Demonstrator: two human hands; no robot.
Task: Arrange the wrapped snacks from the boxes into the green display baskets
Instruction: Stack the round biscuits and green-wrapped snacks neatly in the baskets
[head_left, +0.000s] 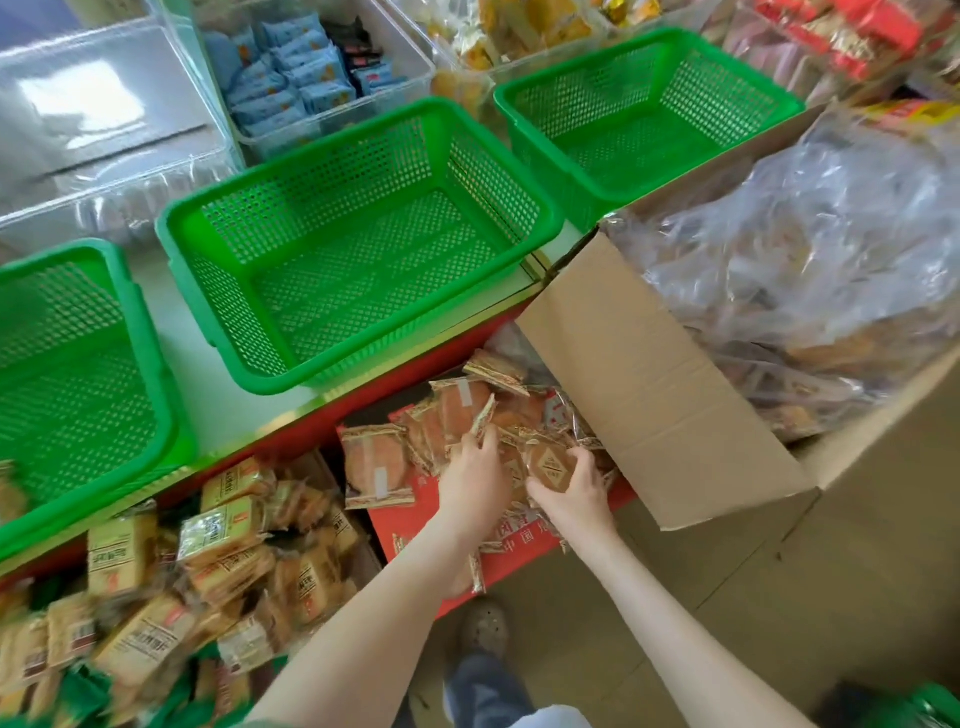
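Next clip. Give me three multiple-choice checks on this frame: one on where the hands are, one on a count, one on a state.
1. Where are the left hand and right hand? A in a green basket; B in the red box of wrapped snacks; C in a clear bin.
2. How many green baskets stand on the counter? A one; B two; C three.
3. The middle green basket is: A full; B empty; C overturned.
Key: 1 B, both rest among packets in the red box. 2 C, three stand in a row. 3 B, its bare mesh floor shows.
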